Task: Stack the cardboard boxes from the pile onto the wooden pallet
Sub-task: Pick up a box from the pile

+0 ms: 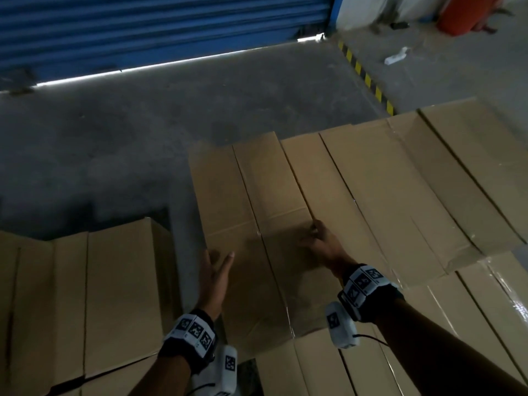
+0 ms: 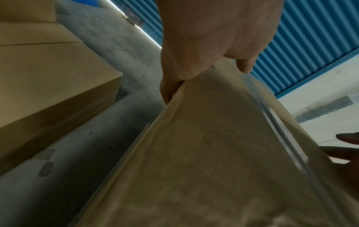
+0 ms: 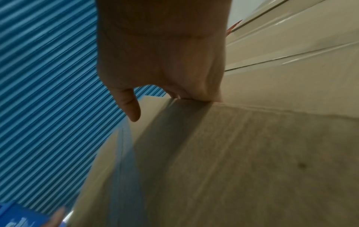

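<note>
A long brown cardboard box (image 1: 228, 201), with a tape seam down its top, lies on the upper layer of the pile at the left end of a row. My left hand (image 1: 215, 270) is at its left edge: the thumb lies on top and the fingers (image 2: 169, 90) hook down over the side. My right hand (image 1: 315, 238) is at the box's right edge, where its fingers (image 3: 196, 95) curl into the gap beside the neighbouring box (image 1: 351, 195) and the thumb (image 3: 132, 110) hangs free. The box top (image 2: 213, 153) fills the left wrist view. No wooden pallet shows in any view.
More boxes (image 1: 445, 167) continue the row to the right, and a lower layer (image 1: 471, 324) lies in front of them. A separate lower stack (image 1: 114, 287) stands at the left across a narrow gap. Beyond are bare concrete floor (image 1: 143, 132), a blue roller shutter (image 1: 143, 24) and yellow-black floor striping (image 1: 367, 78).
</note>
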Demonstrator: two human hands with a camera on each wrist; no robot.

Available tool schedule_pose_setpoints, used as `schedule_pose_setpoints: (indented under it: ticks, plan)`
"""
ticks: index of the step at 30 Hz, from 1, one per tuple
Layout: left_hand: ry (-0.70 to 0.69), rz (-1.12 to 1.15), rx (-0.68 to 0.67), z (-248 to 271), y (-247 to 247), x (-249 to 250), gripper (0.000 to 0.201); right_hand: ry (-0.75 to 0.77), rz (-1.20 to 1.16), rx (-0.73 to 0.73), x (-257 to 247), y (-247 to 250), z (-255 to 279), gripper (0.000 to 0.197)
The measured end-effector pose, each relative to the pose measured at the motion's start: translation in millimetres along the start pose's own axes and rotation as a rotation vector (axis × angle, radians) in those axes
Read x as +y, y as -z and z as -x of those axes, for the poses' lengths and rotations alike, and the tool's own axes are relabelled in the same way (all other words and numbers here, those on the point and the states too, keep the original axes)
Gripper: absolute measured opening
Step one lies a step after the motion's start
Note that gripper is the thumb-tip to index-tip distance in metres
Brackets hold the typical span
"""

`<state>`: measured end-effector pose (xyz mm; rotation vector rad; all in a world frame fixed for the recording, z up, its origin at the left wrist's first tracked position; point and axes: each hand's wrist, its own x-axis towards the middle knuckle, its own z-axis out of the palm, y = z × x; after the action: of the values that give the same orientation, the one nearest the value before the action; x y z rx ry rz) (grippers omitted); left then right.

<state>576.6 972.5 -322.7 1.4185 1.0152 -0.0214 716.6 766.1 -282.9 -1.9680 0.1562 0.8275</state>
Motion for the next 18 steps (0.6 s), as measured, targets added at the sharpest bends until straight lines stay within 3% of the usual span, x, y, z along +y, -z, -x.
schedule_pose_setpoints:
  ticks: [3, 8, 11, 14, 18]
  plan:
    - [0.01, 0.035, -0.069, -9.6, -1.5, -8.1, 0.085, 0.062, 0.105, 0.025, -0.9, -0.3, -9.1, 0.047]
    - [-0.003, 0.003, -0.18, -19.8, -5.2, -23.4, 0.092, 0.133, 0.5, 0.192, 8.5, -3.1, -11.7, 0.028]
    - [0.036, 0.019, -0.214, -20.4, -10.0, -26.8, 0.104, 0.31, 0.561, 0.344, 9.9, -6.5, -9.5, 0.026]
    - [0.047, 0.043, -0.172, -23.2, -15.2, -29.2, 0.097, 0.272, 0.732, 0.323, 10.3, -12.0, -13.2, 0.045]
    - [0.078, 0.005, -0.127, -31.4, -22.3, -29.9, 0.077, 0.112, 0.91, 0.121, 30.2, -10.3, -19.9, 0.089]
